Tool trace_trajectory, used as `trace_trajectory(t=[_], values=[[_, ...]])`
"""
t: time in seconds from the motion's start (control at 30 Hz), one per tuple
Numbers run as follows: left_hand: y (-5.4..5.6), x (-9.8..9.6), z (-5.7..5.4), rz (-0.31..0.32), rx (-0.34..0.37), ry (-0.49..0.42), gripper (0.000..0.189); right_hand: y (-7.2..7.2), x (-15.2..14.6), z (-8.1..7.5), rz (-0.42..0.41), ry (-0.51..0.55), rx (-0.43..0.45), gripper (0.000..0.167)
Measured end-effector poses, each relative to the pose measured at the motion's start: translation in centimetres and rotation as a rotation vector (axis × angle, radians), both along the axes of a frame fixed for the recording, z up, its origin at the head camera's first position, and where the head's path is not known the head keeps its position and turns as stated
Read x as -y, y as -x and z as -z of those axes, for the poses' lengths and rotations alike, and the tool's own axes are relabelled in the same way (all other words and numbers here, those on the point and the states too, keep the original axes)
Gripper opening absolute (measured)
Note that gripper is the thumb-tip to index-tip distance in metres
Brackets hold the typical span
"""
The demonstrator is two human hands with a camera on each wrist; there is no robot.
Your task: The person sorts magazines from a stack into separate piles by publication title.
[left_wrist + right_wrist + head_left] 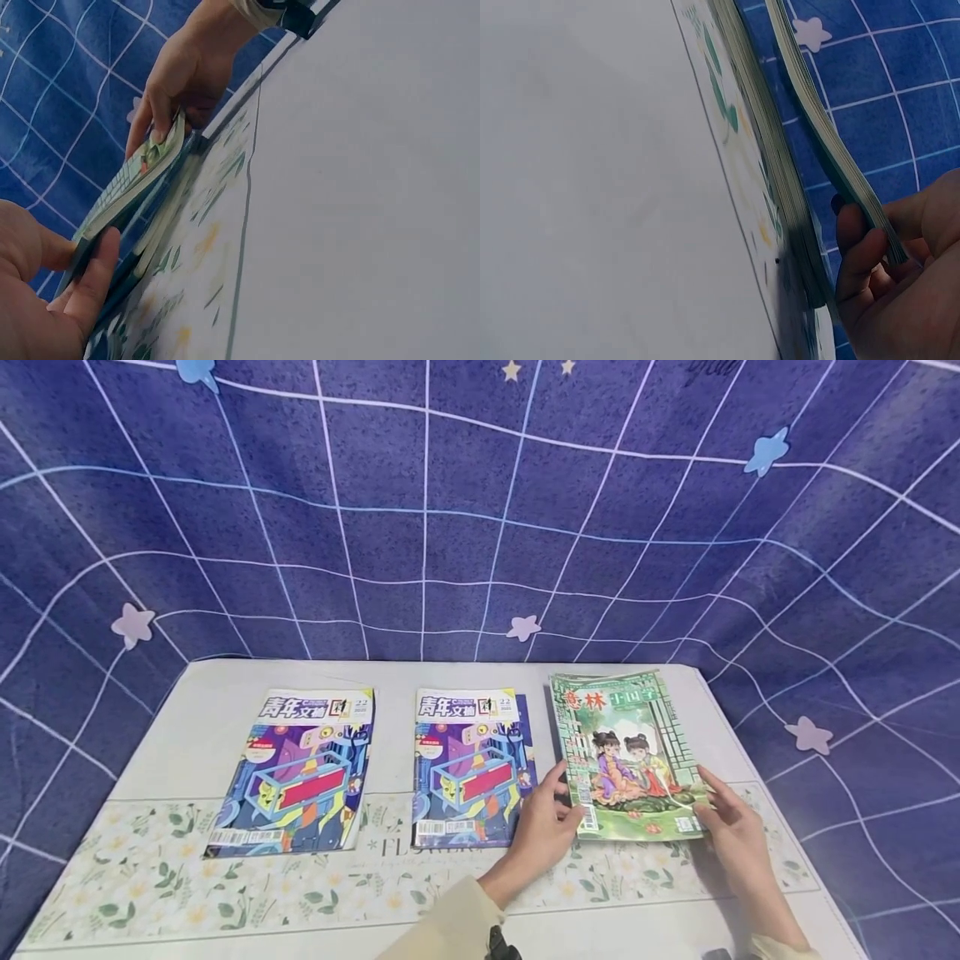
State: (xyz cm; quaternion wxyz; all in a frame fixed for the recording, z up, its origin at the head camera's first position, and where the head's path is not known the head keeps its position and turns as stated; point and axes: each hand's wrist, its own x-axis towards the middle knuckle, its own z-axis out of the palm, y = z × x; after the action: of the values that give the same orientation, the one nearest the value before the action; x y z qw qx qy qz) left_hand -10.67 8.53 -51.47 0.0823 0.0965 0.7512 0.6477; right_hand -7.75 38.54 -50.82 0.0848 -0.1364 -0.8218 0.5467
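A magazine with a green cover and two drawn children [637,760] is at the right of the table, held by both hands. My left hand [543,818] pinches its lower left side, and my right hand [735,835] grips the lower right side. In the right wrist view, the right thumb and fingers close round the edge of the raised magazine [832,142]. Below it, with a gap between, lie more magazines [772,150], seen edge-on. Their covers are mostly hidden.
Two magazines with purple and blue covers lie to the left, one at the far left [296,768] and one in the middle [468,768]. A dark blue cover [525,735] peeks out under the middle one. A blue gridded cloth [450,527] rises behind the white, flower-banded table [225,910].
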Motion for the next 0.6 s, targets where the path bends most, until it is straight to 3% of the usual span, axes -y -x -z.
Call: trace_trajectory(t=[0.37,0.6], values=[[0.2,-1.6,0.0,-0.013,0.016,-0.002,0.076,-0.3,-0.7,-0.1,0.045,-0.014,0.007,0.064],[0.6,-2.2,-0.1,0.006,0.035,-0.022,0.075,0.2,-1.5,0.0,0.055,0.061,-0.027,0.062]])
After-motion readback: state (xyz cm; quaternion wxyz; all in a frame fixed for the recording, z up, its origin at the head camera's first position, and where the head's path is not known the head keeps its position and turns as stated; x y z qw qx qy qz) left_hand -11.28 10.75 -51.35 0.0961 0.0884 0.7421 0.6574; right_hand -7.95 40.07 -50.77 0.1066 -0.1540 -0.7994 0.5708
